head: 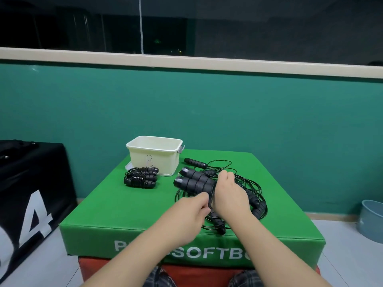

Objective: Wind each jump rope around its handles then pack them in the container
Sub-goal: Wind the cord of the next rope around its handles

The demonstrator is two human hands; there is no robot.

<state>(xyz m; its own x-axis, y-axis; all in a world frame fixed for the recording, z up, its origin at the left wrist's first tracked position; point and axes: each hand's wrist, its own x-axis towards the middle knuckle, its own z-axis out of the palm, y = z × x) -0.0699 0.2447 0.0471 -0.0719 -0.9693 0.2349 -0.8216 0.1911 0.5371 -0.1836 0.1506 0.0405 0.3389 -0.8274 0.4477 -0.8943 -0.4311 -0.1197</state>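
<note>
Two black foam handles point(193, 180) lie side by side in your right hand point(227, 192), whose fingers curl round them so their capped ends point up and left above the green pad point(107, 206). Your left hand point(191, 212) pinches the thin black cord point(210, 200) just beside that grip, fingertips closed on it. A tangle of loose ropes point(251, 195) sprawls on the pad under and to the right of your hands, with one separate handle point(195, 163) lying behind it. A wound bundle point(141, 177) rests on the pad, touching or nearly touching the front of the cream container point(154, 155) marked B, which stands at the pad's back left.
</note>
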